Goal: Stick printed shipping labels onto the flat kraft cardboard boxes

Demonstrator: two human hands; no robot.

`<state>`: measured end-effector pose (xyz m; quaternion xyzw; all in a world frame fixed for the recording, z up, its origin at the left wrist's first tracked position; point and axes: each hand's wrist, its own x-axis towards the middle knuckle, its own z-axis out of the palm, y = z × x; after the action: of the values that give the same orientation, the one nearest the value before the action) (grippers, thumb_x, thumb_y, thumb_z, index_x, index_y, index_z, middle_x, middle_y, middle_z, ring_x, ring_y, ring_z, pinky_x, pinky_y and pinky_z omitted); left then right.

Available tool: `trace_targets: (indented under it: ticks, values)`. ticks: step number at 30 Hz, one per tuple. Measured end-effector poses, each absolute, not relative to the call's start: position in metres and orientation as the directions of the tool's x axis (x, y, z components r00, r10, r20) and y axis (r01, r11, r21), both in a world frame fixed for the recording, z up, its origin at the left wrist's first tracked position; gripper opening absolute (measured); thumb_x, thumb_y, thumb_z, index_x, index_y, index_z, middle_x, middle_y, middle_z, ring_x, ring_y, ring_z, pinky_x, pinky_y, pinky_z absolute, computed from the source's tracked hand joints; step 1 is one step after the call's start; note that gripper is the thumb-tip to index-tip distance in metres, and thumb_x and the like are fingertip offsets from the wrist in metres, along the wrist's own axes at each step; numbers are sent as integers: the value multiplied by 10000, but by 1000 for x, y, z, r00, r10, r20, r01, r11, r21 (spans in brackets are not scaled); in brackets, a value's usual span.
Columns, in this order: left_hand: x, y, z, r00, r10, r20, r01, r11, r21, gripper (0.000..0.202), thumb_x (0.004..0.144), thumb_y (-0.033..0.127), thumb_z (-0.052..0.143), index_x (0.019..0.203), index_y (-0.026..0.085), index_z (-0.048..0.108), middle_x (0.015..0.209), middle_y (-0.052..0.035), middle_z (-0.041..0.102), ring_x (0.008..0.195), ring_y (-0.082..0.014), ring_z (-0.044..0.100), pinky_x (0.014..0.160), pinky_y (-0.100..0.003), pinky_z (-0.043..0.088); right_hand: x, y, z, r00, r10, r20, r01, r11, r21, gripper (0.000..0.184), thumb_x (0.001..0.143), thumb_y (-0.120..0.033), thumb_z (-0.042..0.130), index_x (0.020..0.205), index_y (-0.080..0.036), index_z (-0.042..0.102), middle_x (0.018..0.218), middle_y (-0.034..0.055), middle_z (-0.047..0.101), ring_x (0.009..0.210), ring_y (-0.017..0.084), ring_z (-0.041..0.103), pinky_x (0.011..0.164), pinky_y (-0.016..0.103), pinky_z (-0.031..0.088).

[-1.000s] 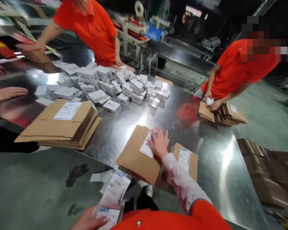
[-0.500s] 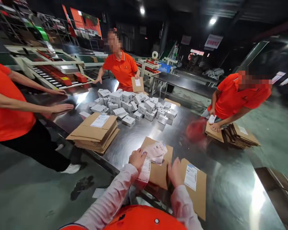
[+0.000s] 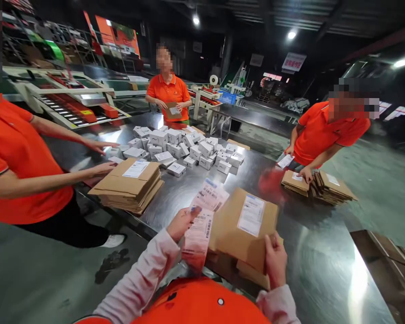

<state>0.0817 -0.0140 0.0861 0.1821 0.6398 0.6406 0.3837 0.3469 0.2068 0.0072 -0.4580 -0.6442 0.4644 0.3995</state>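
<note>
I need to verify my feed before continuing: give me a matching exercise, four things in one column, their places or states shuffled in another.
1. Left hand
2. Right hand
3. White boxes
4. White shoe

A. heaped on the metal table
B. holding printed labels
C. on the floor
D. gripping the flat cardboard

Pairs: 1-B, 2-D, 3-A, 4-C

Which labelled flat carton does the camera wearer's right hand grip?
The nearest flat carton, just right of the loose shipping labels: the right hand grips its edge. The left stack and co-worker's bundles lie farther off.
</note>
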Motion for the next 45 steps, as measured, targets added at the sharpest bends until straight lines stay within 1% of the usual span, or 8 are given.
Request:
trace_targets:
  ticks: [5, 8, 13, 17, 24, 29, 35, 45]
  values:
    - [102, -25, 86, -727, 650, -221, -281, 13, 960, 606, 551, 679, 799, 874, 180, 686, 773, -58, 719, 663, -211, 646, 632, -319, 516, 361, 206, 31, -331, 943, -28, 475, 141, -868, 797, 558, -599, 756, 1224, -181, 629, 1219, 218, 672, 1097, 376, 670, 858, 518, 578]
    - [125, -21, 79, -727, 664, -174, -146, 98, 984, 501, 615, 670, 730, 742, 189, 670, 662, -34, 660, 614, -199, 604, 583, -302, 483, 303, 153, 48, -758, 652, -34, 188, 167, -968, 858, 552, -529, 809, 1319, -225, 574, 1305, 144, 655, 1151, 316, 660, 940, 468, 571]
    - [141, -23, 70, -641, 765, -63, 98, 163, 982, 432, 632, 577, 746, 793, 176, 727, 870, -103, 719, 866, -265, 651, 753, -334, 518, 245, 97, 63, -737, 675, 33, -30, 15, -999, 339, 790, -503, 647, 1008, -260, 737, 1090, 84, 762, 1077, 283, 712, 996, 443, 567]
    - [142, -23, 77, -655, 739, -155, -114, 106, 988, 538, 587, 564, 798, 929, 153, 740, 934, -120, 735, 865, -267, 662, 775, -348, 519, 255, 102, 65, -856, 517, -19, 62, 66, -996, 347, 728, -434, 744, 1007, -229, 758, 1025, 59, 784, 954, 264, 741, 892, 421, 608]
    - [171, -12, 72, -755, 600, -264, -232, 132, 964, 494, 538, 589, 798, 761, 156, 719, 738, -57, 714, 696, -212, 616, 682, -306, 498, 272, 129, 90, -866, 496, 63, 196, 454, -869, 174, 875, -325, 655, 930, -230, 790, 944, 36, 789, 842, 187, 728, 837, 309, 569]
    - [176, 4, 53, -854, 457, -250, -189, 176, 966, 455, 633, 598, 729, 565, 182, 560, 516, 6, 556, 543, -151, 528, 550, -258, 434, 262, 140, 93, -856, 517, 28, 259, 474, -842, 161, 881, -332, 675, 872, -212, 781, 862, 14, 766, 783, 147, 700, 773, 253, 539]
    - [136, 6, 41, -558, 654, -510, -427, 301, 853, 656, 374, 480, 930, 907, 148, 744, 928, -100, 776, 912, -305, 707, 788, -362, 567, 189, 193, 75, -825, 557, -94, 388, 437, -811, 144, 745, -278, 807, 754, -140, 767, 908, 36, 745, 935, 153, 684, 870, 225, 498]
    - [102, -12, 25, -334, 677, -656, -678, 311, 666, 679, 375, 411, 973, 941, 120, 737, 911, -128, 780, 892, -327, 739, 775, -396, 616, 98, 256, 29, -634, 744, -214, 697, 428, -575, 232, 726, -396, 784, 886, -227, 793, 982, 33, 747, 1067, 220, 643, 1008, 377, 446]
